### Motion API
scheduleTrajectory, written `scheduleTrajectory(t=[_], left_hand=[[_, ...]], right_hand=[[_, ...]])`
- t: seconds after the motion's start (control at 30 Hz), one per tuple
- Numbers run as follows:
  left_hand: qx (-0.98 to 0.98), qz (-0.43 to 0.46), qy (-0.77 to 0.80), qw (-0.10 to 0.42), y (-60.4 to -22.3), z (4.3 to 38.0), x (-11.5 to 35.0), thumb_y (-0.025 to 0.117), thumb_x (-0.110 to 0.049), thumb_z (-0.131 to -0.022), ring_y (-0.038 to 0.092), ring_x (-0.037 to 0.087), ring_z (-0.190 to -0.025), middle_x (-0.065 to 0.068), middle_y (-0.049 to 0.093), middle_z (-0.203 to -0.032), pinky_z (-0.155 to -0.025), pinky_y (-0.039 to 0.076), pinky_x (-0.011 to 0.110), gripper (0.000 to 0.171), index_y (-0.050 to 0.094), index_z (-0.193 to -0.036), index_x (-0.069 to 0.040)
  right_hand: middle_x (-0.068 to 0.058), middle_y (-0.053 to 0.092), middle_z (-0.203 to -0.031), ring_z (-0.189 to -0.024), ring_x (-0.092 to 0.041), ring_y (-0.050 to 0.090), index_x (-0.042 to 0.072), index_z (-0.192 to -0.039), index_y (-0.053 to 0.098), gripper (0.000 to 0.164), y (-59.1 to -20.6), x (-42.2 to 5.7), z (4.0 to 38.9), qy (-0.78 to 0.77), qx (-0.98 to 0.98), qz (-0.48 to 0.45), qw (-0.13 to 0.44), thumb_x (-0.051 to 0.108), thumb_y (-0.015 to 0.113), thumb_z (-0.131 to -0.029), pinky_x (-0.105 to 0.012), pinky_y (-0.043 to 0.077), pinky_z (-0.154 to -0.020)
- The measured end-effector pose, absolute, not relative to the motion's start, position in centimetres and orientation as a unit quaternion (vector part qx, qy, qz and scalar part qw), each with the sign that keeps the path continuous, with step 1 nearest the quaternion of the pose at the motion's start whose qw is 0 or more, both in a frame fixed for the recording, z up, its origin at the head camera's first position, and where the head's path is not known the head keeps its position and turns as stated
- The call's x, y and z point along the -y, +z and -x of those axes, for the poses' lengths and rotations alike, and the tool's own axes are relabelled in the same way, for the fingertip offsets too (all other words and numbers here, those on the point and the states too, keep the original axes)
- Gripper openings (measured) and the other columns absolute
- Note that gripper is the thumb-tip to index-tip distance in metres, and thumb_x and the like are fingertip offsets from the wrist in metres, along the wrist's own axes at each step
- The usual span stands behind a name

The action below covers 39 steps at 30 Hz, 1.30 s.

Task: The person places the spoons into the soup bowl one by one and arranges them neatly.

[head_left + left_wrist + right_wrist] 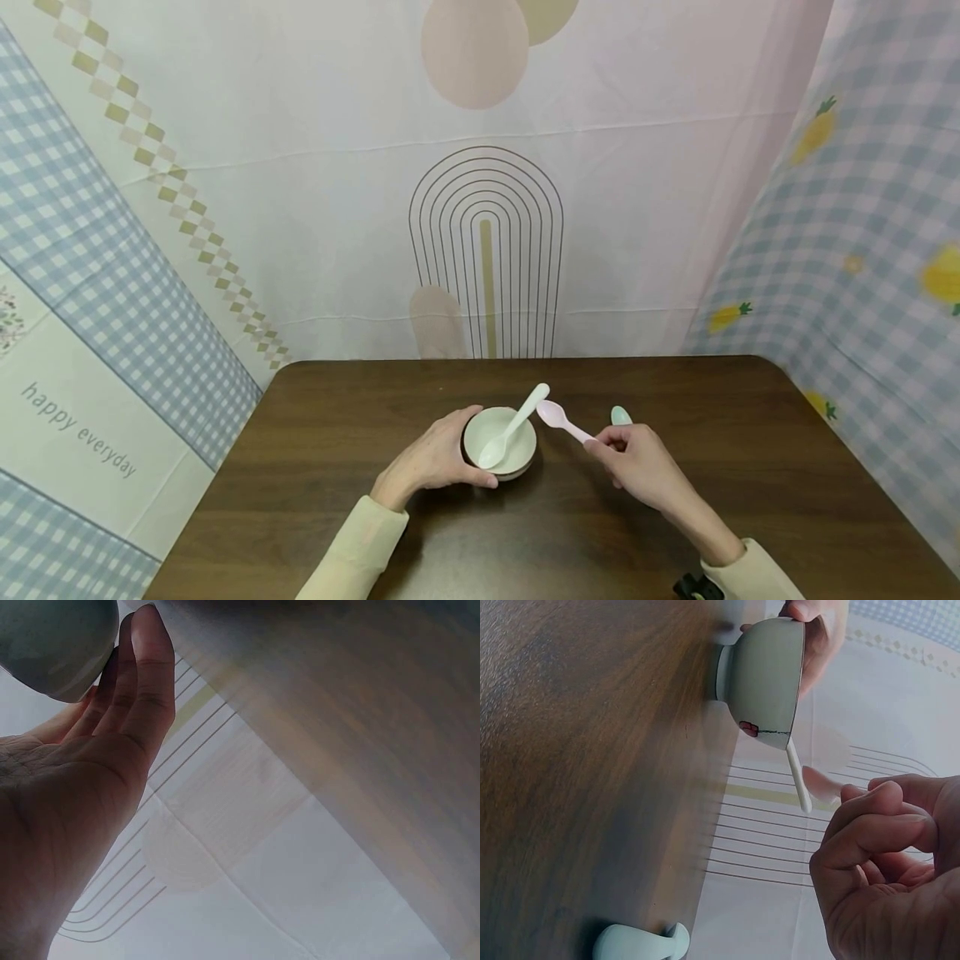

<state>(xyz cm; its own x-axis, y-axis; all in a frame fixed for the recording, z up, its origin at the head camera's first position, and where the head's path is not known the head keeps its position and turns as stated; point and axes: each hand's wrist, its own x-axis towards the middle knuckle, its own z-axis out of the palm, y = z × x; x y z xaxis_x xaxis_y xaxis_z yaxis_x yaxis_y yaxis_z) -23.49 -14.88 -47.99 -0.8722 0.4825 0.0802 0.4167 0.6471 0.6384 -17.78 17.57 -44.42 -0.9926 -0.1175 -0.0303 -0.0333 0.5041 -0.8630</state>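
My left hand (435, 454) grips a small pale bowl (480, 429), thumb at the near side and fingers round the far side. A white spoon (517, 423) leans inside the bowl, its handle sticking out past the far right rim. To the right, my right hand (637, 462) pinches a pink spoon (564, 421) by its handle, the spoon's bowl end pointing left close to the white handle. In the right wrist view, the pale bowl (769, 682) stands on its foot and shows a small red mark outside. A mint green spoon (619, 416) lies behind my right hand, partly hidden by it.
Everything stands on a dark brown wooden table (337, 408). A white printed cloth (337, 250) hangs behind its far edge, with blue checked cloth (825, 275) on the right side. Something black (697, 587) sits at the right sleeve.
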Motion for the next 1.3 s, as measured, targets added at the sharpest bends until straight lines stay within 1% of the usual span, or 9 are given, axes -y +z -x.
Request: scheduleTrajectory(t=[0.23, 0.63, 0.83, 1.3], left_hand=[[-0.904, -0.247, 0.344, 0.05, -48.01, 23.55, 14.88, 0.103, -0.042, -0.069, 0.067, 0.025, -0.126, 0.01, 0.069, -0.142, -0.109, 0.054, 0.049, 0.106, 0.053, -0.155, -0.005], [-0.903, -0.248, 0.346, 0.05, -48.03, 23.62, 14.89, 0.103, -0.043, -0.068, 0.067, 0.023, -0.124, 0.008, 0.07, -0.138, -0.107, 0.055, 0.047, 0.105, 0.054, -0.154, -0.007], [-0.904, -0.251, 0.343, 0.049, -48.02, 23.69, 14.86, 0.103, -0.043, -0.069, 0.067, 0.022, -0.121, 0.007, 0.071, -0.135, -0.105, 0.055, 0.046, 0.102, 0.055, -0.152, -0.008], [-0.904, -0.25, 0.343, 0.05, -48.11, 23.62, 14.93, 0.103, -0.043, -0.069, 0.067, 0.022, -0.121, 0.007, 0.071, -0.136, -0.104, 0.055, 0.046, 0.102, 0.055, -0.152, -0.007]], right_hand=[[0.004, 0.051, -0.06, -0.05, -0.008, 0.048, 0.0, -0.092, 0.075, 0.022, -44.46, -17.61, 17.85, -0.499, -0.864, 0.042, 0.039, 0.02, 0.075, -0.102, -0.024, 0.034, -0.048], [0.006, 0.051, -0.06, -0.05, -0.007, 0.048, 0.0, -0.093, 0.077, 0.023, -44.48, -17.86, 18.09, -0.492, -0.868, 0.056, 0.028, 0.022, 0.076, -0.102, -0.024, 0.036, -0.048], [0.004, 0.052, -0.061, -0.05, -0.008, 0.049, 0.001, -0.093, 0.078, 0.023, -44.34, -17.75, 18.06, -0.488, -0.871, 0.058, 0.024, 0.023, 0.078, -0.101, -0.025, 0.037, -0.048], [0.003, 0.054, -0.06, -0.051, -0.01, 0.051, 0.002, -0.093, 0.079, 0.022, -44.45, -17.59, 18.05, -0.491, -0.87, 0.031, 0.026, 0.023, 0.082, -0.097, -0.025, 0.037, -0.049]])
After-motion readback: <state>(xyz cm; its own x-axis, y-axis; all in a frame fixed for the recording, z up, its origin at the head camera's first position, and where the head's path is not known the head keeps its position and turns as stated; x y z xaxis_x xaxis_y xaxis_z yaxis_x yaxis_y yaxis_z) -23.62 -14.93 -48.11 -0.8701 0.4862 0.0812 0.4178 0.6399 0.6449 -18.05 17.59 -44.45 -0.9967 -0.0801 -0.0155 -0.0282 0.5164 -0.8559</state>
